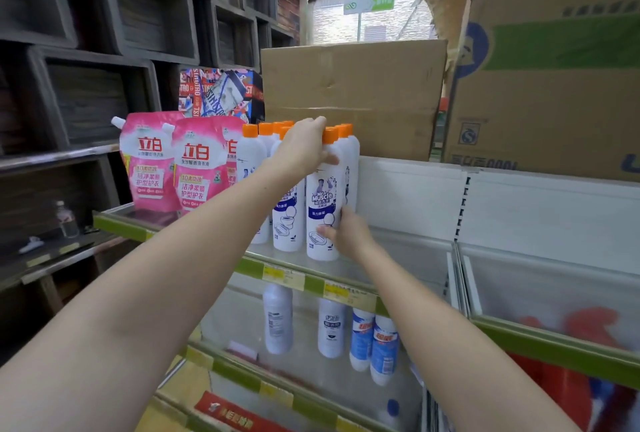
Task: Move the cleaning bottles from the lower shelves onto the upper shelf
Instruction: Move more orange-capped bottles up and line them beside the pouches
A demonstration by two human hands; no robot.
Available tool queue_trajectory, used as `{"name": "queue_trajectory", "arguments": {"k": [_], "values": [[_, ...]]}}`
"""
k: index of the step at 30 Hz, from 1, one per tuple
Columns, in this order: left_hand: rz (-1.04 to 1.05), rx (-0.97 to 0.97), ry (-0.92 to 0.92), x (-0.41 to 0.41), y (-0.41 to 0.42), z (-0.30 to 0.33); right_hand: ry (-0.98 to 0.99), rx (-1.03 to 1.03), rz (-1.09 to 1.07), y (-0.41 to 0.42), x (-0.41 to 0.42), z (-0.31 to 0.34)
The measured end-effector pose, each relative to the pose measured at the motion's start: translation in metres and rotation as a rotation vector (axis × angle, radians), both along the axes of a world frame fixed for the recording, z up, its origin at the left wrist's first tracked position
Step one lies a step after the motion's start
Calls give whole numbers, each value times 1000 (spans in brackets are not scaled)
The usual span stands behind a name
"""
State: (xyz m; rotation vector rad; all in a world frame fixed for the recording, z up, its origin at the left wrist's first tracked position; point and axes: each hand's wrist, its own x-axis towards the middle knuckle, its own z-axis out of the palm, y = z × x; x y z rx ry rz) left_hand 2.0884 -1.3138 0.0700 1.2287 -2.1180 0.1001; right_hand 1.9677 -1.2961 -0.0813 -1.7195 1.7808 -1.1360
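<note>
Pink pouches [152,161]: three show at the far left of the upper shelf [408,258], standing upright.
Left hand [304,146]: fingers curled over the shoulder of the front orange-capped bottle [323,203], just under its cap.
Bottle cluster: about eight orange caps visible, some hidden behind the hand; standing packed together.
Right hand [346,234]: fingers pressed against that same bottle's lower right side.
Doing it well: likely slide it snug against its neighbours, base flat, releasing only when steady.
Lower shelf bottles [360,334]: four white ones remain, right of centre.
</note>
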Motion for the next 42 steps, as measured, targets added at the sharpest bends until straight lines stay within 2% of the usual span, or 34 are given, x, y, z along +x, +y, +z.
{"name": "queue_trajectory", "arguments": {"k": [5,11,18,20,23,28,33,38,42], "values": [[35,-9,-49,-1,-7,1,23,21,-22,-9,4,0],[24,-38,6,-2,0,-8,-6,11,-68,0,12,-2],[16,-139,80,8,24,-24,71,37,-127,34,6,-7],[1,-168,49,6,36,-31,82,43,-137,46,1,-10],[-57,-81,-11,-7,55,-47,88,31,-180,67,-9,-14],[-183,26,-122,-51,93,-84,101,-11,-303,124,-44,-19],[-348,137,-144,-119,135,-120,85,-51,-425,204,-103,-41],[-552,252,-64,-192,198,-139,127,48,-587,282,-167,-73],[-656,241,-176,-242,243,-159,98,140,-703,332,-215,-107]]}}
